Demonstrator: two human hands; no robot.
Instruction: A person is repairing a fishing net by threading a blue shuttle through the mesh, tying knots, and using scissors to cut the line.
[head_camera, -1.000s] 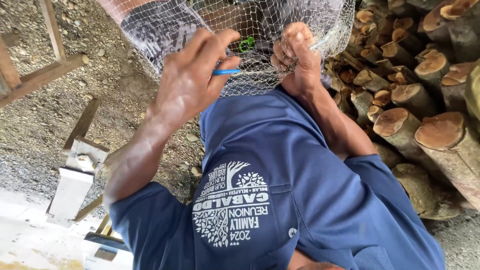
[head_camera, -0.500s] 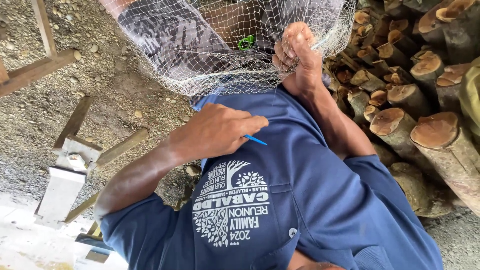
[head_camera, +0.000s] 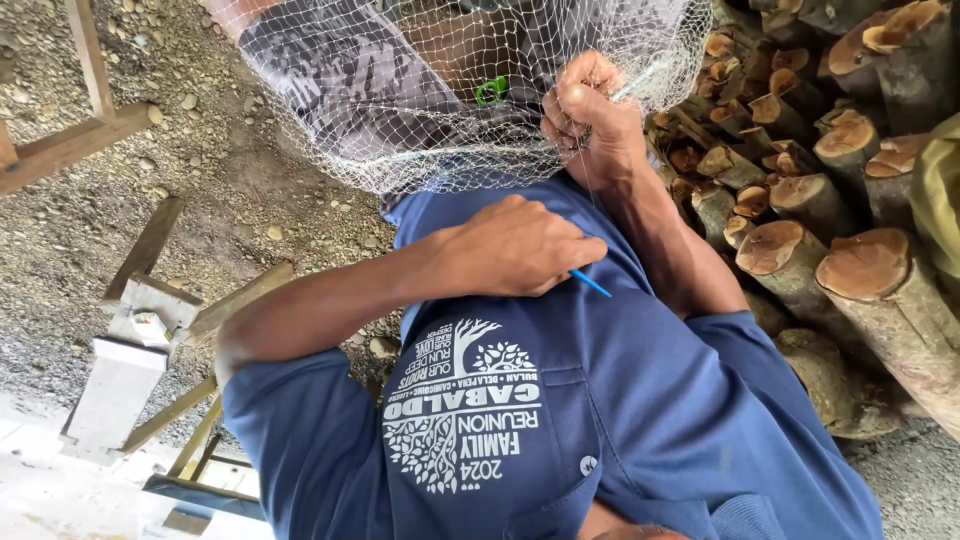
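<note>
- Since a second ago the left hand (head_camera: 520, 248) has come down from the mesh to the chest of the blue shirt (head_camera: 620, 400), carrying its tool with it; over the last half second it has hardly shifted.
- Left hand is closed, fingers curled round a thin blue netting needle (head_camera: 590, 284), of which only the tip shows past the knuckles.
- Right hand (head_camera: 588, 112) stays high, fist pinched shut on a gathered bunch of the fishing net (head_camera: 400, 110) at its lower edge.
- Pulling well here looks to mean drawing the needle straight away from the pinch so the fine line tightens evenly, while the right hand keeps the meshes bunched firm (any slack would likely leave a loose knot).
- Net hangs in front of the person, between the gravel ground (head_camera: 150, 150) and the stacked cut logs (head_camera: 830, 200): pale, thin twine, small diamond meshes, draped loosely, with a small green clip (head_camera: 490, 90) showing behind it.
- Whether line runs taut between the two hands I cannot tell.
</note>
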